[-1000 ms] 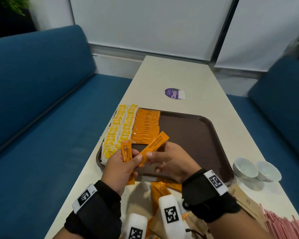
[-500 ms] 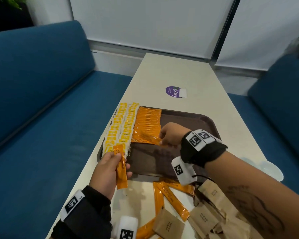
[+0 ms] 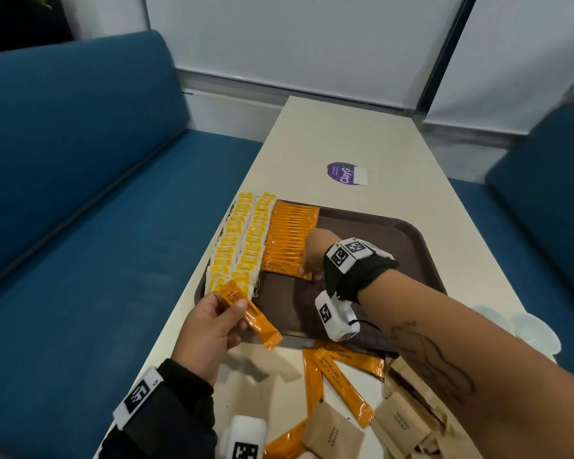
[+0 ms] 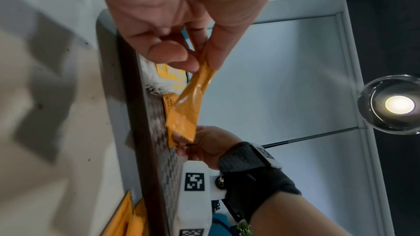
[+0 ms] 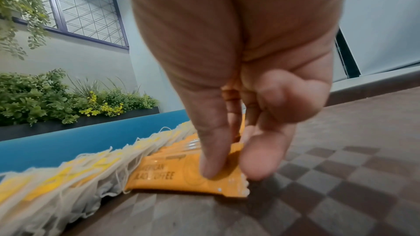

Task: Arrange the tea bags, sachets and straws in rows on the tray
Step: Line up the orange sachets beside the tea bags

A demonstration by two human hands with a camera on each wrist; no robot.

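1. Half a second ago our right hand [image 3: 314, 251] was bringing an orange coffee sachet to the near end of the orange row [image 3: 290, 235]; now that placed sachet [image 3: 287, 270] lies flat on the brown tray [image 3: 408, 233], with thumb and forefinger still pinching its right end.
2. Our left hand [image 3: 209, 329] has tilted its held sachet [image 3: 251, 314] from nearly upright to slanting toward 5 o'clock, over the tray's near-left corner.
3. The left thumb and fingers pinch that sachet near its upper end.
4. The right forearm reaches across the tray toward 11 o'clock.
5. Tea bags [image 3: 239, 246] fill two rows at the tray's left edge, just beside the orange row.
6. Loose orange sachets [image 3: 340, 382] and brown sachets [image 3: 398, 422] lie on the table [image 3: 362, 134] at 6 o'clock of the tray.
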